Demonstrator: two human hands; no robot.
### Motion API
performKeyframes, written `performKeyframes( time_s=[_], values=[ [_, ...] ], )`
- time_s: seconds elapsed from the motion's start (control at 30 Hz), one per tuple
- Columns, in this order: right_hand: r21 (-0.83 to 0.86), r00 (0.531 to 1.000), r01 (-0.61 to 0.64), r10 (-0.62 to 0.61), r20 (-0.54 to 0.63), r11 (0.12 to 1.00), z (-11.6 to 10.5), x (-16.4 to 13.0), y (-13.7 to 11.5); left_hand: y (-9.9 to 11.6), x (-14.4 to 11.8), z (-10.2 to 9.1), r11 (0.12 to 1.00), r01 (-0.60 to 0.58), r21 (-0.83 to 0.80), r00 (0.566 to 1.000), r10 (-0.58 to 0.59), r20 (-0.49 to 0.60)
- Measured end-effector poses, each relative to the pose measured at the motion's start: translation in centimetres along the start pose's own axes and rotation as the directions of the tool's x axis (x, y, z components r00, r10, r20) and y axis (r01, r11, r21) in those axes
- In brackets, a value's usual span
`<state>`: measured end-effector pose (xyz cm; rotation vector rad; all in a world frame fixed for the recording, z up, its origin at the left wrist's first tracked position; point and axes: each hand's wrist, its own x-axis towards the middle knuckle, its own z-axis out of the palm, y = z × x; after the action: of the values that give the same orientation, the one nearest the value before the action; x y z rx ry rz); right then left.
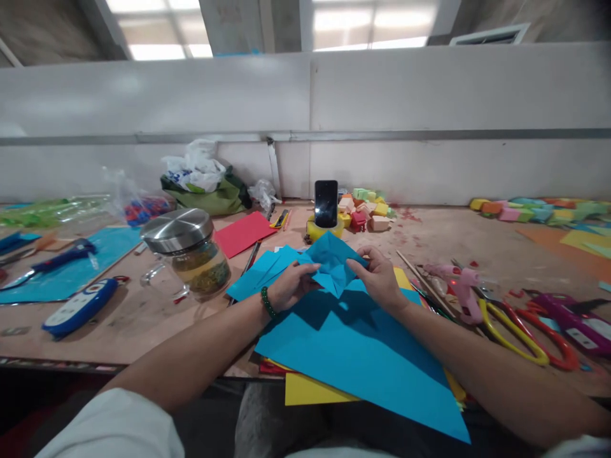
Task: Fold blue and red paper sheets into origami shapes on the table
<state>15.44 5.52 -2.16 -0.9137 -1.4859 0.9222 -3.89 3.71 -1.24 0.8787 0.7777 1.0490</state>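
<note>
Between my two hands is a piece of folded blue paper (pixel 333 257), creased and partly opened out, held above the stack. My left hand (pixel 294 284) pinches its left edge with the thumb on top; a green bead bracelet is on that wrist. On the right side, my right hand (pixel 377 273) grips the paper's corner between thumb and fingers. Below lies a large blue paper sheet (pixel 363 356), on top of a yellow sheet (pixel 315 389) that juts past the table's front edge. Several smaller blue paper pieces (pixel 262 272) lie just left of my left hand.
A lidded glass mug (pixel 198 264) and a blue-and-white device (pixel 81 307) stand to the left. Scissors (pixel 510 327), a pink glue gun (pixel 465 289) and a purple tool (pixel 573 318) lie at right. Ahead, a phone (pixel 326 202) leans on a yellow tape roll, near folded paper cubes (pixel 379 222).
</note>
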Motion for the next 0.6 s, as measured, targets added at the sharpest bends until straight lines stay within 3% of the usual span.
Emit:
performKeyframes(
  time_s=[0.07,0.13,0.2,0.27,0.3,0.37,0.43,0.5,0.6],
  values=[
    [-0.018,1.0,0.004,-0.003,0.01,1.0,-0.2,0.1,0.5,-0.1,0.1,0.0,1.0,0.012,0.001,0.999,-0.012,-0.043],
    [-0.162,0.991,0.127,-0.131,-0.013,0.979,-0.5,0.3,0.7,-0.1,0.2,0.2,1.0,0.011,0.025,0.992,-0.008,-0.128],
    [-0.368,0.933,0.333,-0.361,-0.009,0.868,-0.9,0.4,0.5,-0.1,0.2,0.5,0.998,0.001,0.059,0.979,0.011,-0.203],
    [-0.528,0.841,0.491,-0.535,0.08,0.693,-1.2,0.4,0.0,-0.1,0.0,0.7,0.996,0.004,0.091,0.977,0.015,-0.215],
    [-0.571,0.81,0.535,-0.571,0.135,0.623,-1.3,0.4,-0.2,-0.2,-0.2,0.8,0.994,0.01,0.11,0.98,0.011,-0.197],
    [-0.597,0.789,0.574,-0.574,0.22,0.561,-1.3,0.3,-0.5,-0.2,-0.4,0.9,0.984,0.001,0.177,0.988,0.026,-0.152],
    [-0.559,0.806,0.572,-0.539,0.245,0.601,-1.2,0.2,-0.7,-0.2,-0.6,0.8,0.968,-0.045,0.245,0.993,0.07,-0.096],
    [-0.465,0.854,0.513,-0.483,0.193,0.721,-1.3,0.3,-0.8,-0.1,-0.5,0.6,0.955,-0.101,0.279,0.992,0.117,-0.042],
    [-0.195,0.957,0.292,-0.286,0.059,0.936,-2.0,0.8,-0.7,0.4,0.0,0.0,0.96,-0.138,0.244,0.989,0.147,-0.021]
  ],
)
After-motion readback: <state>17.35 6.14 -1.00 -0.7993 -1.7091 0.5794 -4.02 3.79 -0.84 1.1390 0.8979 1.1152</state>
